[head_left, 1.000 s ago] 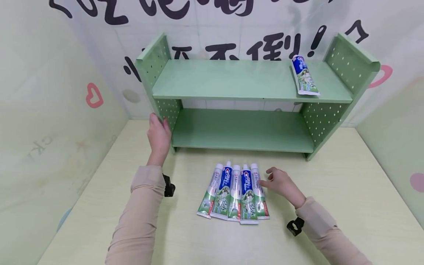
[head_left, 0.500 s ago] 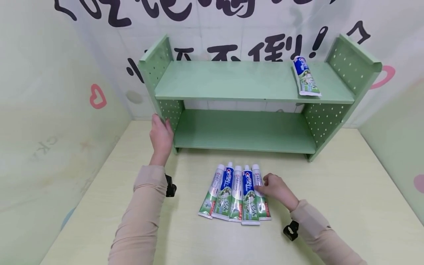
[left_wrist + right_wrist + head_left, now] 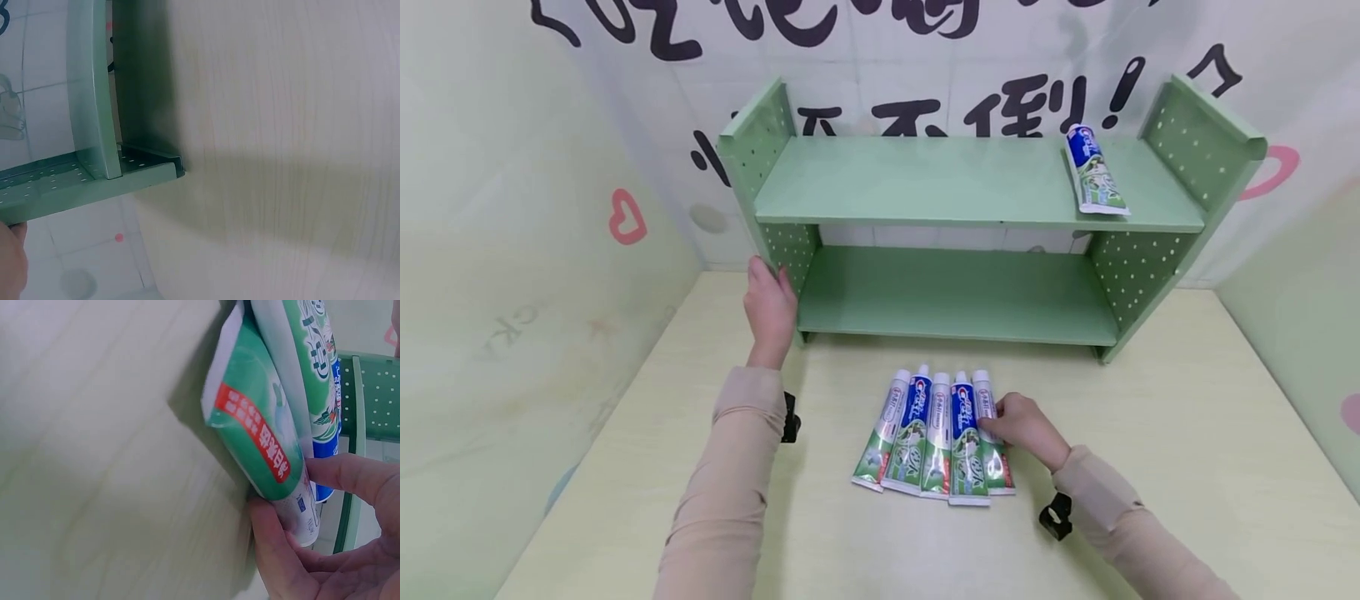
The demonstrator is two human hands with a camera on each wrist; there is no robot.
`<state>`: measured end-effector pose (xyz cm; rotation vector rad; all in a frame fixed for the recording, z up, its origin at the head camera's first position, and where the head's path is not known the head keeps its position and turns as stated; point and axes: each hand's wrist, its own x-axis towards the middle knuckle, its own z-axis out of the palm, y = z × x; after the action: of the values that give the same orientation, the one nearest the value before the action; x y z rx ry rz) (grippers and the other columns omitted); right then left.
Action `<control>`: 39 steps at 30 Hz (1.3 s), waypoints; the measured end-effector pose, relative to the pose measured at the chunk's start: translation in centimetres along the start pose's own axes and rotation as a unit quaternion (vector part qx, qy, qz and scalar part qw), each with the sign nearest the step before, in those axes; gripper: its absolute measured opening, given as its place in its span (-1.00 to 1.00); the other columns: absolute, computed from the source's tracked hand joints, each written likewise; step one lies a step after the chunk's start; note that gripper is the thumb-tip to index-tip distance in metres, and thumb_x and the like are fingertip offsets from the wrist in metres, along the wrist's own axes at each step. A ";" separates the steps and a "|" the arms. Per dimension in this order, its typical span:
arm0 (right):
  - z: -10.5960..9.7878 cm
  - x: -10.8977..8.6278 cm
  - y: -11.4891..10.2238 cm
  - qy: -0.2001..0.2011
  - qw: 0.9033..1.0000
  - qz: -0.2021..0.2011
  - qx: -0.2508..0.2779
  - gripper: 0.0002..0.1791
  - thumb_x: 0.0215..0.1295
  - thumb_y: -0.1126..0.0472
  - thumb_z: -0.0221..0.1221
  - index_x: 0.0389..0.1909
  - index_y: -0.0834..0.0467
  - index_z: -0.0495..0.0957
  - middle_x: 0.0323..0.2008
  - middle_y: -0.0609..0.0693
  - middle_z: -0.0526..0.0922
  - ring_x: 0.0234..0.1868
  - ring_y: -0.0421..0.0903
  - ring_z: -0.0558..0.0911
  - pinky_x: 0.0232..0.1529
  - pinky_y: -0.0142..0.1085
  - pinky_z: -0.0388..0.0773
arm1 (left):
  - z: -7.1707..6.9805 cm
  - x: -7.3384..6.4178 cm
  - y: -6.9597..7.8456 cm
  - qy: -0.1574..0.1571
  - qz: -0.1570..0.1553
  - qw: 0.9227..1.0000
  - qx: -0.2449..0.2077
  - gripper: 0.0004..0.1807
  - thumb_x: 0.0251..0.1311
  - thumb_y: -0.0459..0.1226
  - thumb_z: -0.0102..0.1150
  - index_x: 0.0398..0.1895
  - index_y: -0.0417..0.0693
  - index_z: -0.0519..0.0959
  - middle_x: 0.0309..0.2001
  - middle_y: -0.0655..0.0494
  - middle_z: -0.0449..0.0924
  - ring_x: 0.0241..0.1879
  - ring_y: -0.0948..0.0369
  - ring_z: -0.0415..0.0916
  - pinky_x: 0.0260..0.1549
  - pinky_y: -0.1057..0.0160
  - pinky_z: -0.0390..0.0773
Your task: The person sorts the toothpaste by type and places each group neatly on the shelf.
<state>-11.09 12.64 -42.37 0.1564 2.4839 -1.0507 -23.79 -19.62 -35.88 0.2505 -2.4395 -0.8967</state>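
My left hand (image 3: 771, 313) grips the left side panel of a green two-tier shelf (image 3: 955, 298); in the left wrist view only part of that hand (image 3: 11, 262) shows at the panel's edge. Several toothpaste tubes lie fanned side by side on the table in front of the shelf, caps toward it. With thumb and fingers, my right hand (image 3: 1028, 427) pinches the rightmost, a white and green toothpaste tube (image 3: 261, 434). Directly left of it is a blue and green toothpaste tube (image 3: 967, 437), overlapping its edge in the head view.
Another blue and green toothpaste tube (image 3: 1094, 171) lies on the upper tier near its right end, its flat end at the front edge. The pale table (image 3: 895, 554) is bounded by printed walls (image 3: 535, 250) at the back and sides.
My right hand has moved left onto the rightmost toothpaste tube and closed its thumb and fingers on it. The left hand keeps its hold on the shelf; the view shifts slightly.
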 end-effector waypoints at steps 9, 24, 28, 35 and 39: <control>0.4 0.4 -0.1 -0.008 1.000 -0.004 0.003 -0.75 0.14 0.23 0.12 -0.34 0.40 0.46 -0.51 0.12 0.55 -0.57 -0.14 0.49 -0.59 -0.38 0.50 | 0.4 0.2 0.0 0.009 0.007 1.000 -0.001 -0.70 0.37 -0.23 -0.21 0.00 -0.29 0.21 -0.12 -0.24 0.43 -0.21 -0.19 0.50 -0.24 -0.06 0.56; 1.0 0.1 0.2 -0.005 1.000 -0.001 -0.005 -0.67 0.17 0.23 0.12 -0.26 0.47 0.37 -0.48 0.15 0.50 -0.55 -0.11 0.49 -0.58 -0.36 0.52 | 0.5 -0.1 -0.6 0.001 -0.005 1.000 0.000 -0.69 0.37 -0.21 -0.20 0.01 -0.27 0.21 -0.11 -0.25 0.44 -0.24 -0.18 0.50 -0.29 -0.04 0.58; 0.8 0.0 0.1 0.001 1.000 -0.013 -0.010 -0.67 0.16 0.24 0.13 -0.26 0.47 0.37 -0.47 0.17 0.51 -0.55 -0.12 0.50 -0.59 -0.37 0.53 | 0.4 -0.1 -0.8 0.009 0.000 1.000 0.001 -0.69 0.37 -0.22 -0.19 0.01 -0.27 0.21 -0.10 -0.25 0.44 -0.22 -0.20 0.50 -0.27 -0.07 0.57; -0.1 -0.5 0.4 -0.020 0.999 -0.020 0.025 -0.67 0.19 0.26 0.10 -0.20 0.49 0.35 -0.36 0.25 0.56 -0.51 -0.10 0.58 -0.52 -0.33 0.60 | 0.3 -0.1 -0.6 0.009 0.007 1.000 -0.002 -0.68 0.37 -0.21 -0.20 0.02 -0.28 0.21 -0.09 -0.26 0.44 -0.19 -0.21 0.50 -0.24 -0.08 0.57; -0.6 -0.6 0.5 -0.020 0.999 -0.028 0.023 -0.65 0.19 0.28 0.09 -0.17 0.50 0.31 -0.32 0.30 0.55 -0.49 -0.09 0.58 -0.51 -0.32 0.61 | 0.2 0.0 -0.5 0.009 0.015 1.000 -0.001 -0.68 0.37 -0.21 -0.20 0.02 -0.29 0.21 -0.09 -0.26 0.44 -0.18 -0.21 0.51 -0.23 -0.08 0.57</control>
<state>-10.62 13.46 -42.03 0.0805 2.4420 -1.1240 -23.89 -19.90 -36.29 0.2197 -2.4187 -0.8805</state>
